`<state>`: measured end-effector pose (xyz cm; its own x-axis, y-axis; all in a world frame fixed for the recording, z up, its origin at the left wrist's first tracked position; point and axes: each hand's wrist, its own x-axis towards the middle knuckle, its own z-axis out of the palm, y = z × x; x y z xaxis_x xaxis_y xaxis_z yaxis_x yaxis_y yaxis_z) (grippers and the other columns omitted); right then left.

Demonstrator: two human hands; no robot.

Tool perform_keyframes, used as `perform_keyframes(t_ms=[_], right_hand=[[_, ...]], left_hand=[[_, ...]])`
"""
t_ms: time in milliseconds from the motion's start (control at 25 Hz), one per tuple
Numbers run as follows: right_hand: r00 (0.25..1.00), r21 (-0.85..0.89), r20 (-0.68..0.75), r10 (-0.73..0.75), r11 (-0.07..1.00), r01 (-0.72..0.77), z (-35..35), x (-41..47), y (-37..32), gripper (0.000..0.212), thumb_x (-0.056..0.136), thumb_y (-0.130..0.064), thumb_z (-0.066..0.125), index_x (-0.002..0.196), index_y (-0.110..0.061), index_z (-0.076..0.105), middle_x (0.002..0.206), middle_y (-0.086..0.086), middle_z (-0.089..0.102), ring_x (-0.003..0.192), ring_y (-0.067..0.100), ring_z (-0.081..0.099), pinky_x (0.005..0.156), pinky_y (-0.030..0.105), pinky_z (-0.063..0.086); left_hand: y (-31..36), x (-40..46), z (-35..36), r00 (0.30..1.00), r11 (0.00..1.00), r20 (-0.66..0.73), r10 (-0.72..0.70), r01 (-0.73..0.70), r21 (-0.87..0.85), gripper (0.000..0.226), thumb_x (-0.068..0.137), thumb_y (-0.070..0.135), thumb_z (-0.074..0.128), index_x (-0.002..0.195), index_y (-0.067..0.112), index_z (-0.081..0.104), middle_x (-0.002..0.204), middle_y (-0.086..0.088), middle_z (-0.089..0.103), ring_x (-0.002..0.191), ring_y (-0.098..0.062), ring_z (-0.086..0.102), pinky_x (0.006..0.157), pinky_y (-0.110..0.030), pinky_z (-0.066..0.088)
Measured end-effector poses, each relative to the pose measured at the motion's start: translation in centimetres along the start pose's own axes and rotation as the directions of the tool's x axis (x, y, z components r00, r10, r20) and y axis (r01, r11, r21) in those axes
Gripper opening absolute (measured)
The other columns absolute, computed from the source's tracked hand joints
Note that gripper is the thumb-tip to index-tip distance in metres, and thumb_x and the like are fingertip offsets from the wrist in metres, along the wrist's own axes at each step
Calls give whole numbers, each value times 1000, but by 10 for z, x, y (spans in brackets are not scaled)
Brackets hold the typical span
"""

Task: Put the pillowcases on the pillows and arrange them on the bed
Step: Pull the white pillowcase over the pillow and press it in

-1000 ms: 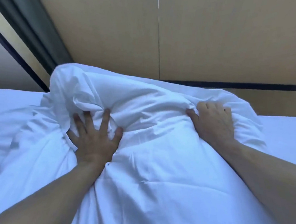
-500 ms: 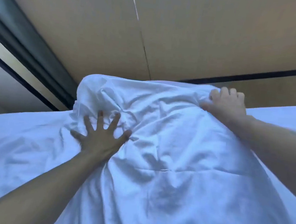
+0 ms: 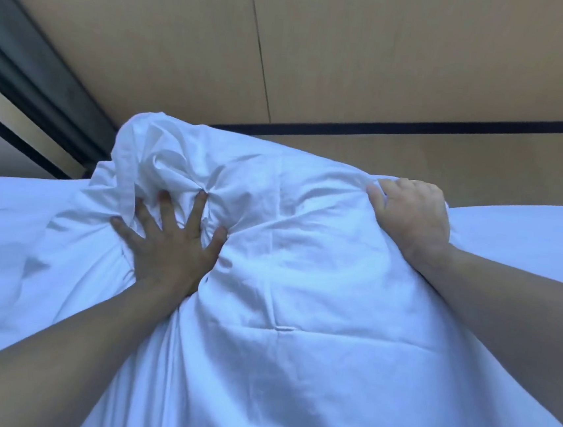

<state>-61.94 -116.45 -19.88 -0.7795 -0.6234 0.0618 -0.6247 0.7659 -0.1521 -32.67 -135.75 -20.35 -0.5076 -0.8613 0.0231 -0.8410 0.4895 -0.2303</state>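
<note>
White cotton-cased pillow [image 3: 304, 250] on white-sheeted bed [image 3: 529, 237]: left hand [image 3: 170, 247] pressed it, fingers splayed, at 9 o'clock; right hand [image 3: 410, 219] gripped its 2 o'clock corner.

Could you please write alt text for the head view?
Two bare hands work a white pillow on a white bed: the left hand presses it with spread fingers, the right hand grips its far edge. A tan wall stands behind.

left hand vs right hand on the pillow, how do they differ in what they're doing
The left hand lies spread, fingers straight, pressing into the bunched middle-left of the pillow; the right hand has its fingers curled, gripping the pillow's far right corner. The left hand sits lower and nearer the camera, the right hand higher up at the edge. Both touch the same white pillowcase fabric.
</note>
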Motion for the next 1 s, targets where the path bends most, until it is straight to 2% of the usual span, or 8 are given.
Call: perform_keyframes(t_ms=[120,240,360,520,640,760,880,1000], right_hand=[[977,156,133,167,970,-187,-26,-8,-23,36,103,-32,30,126,-26,58,124,11,63,128,46,48,115,70,17],[973,226,223,52,968,-104,-52,-50,-65,56,101,-57,23,155,-44,26,168,-1,18,154,44,-1,118,63,-15],[991,83,18,-136,987,134,-22,-145,-80,66,94,-71,24,156,-49,19,171,-4,4,154,42,-9,120,66,-7],[994,100,65,-90,992,83,13,-115,-78,66,94,-64,29,157,-49,14,171,-4,5,154,43,-10,122,62,-3],[994,37,23,-106,994,105,15,-115,-78,66,94,-64,25,157,-50,11,171,-4,4,154,43,-10,122,61,-3],[990,21,86,-108,994,107,10,-118,-77,64,95,-66,14,157,-50,6,171,-3,1,153,44,-10,121,62,-6],[983,10,138,-121,993,121,-1,-148,-84,75,92,-63,5,160,-37,21,169,11,11,151,51,3,121,65,1],[947,-48,254,-197,975,215,-17,-224,-75,84,89,-63,-3,161,-25,19,167,20,11,150,51,11,120,63,9]], left_hand=[[-5,2,2,998,994,55,38,-43,100,87,73,72,-29,155,42,-24,166,-18,7,146,-55,4,109,-79,9],[-4,3,-7,995,995,95,26,-35,96,92,71,75,-30,156,42,-19,166,-18,6,146,-54,5,108,-80,7],[-5,3,-7,994,998,108,31,-37,57,85,79,80,-17,157,44,-15,167,-17,5,147,-54,2,108,-80,3],[-2,5,-23,972,998,235,18,-31,53,85,78,78,-11,155,45,-19,168,-14,-6,149,-52,-9,110,-78,-2],[-24,-47,-45,976,986,171,135,-114,-126,80,85,79,-3,156,44,-18,169,-9,-12,152,-42,-17,116,-71,-2],[-73,-189,-51,946,939,139,292,-256,-228,84,83,85,-5,158,47,-3,170,-5,-4,156,-35,-7,121,-62,-1],[-111,-266,-39,914,970,340,221,-172,-169,84,73,92,-9,148,57,-24,166,4,-27,154,-27,-22,122,-60,4],[-104,-275,-45,904,979,397,157,-90,-183,80,84,87,7,152,54,-18,167,6,-24,154,-29,-20,118,-63,3]])
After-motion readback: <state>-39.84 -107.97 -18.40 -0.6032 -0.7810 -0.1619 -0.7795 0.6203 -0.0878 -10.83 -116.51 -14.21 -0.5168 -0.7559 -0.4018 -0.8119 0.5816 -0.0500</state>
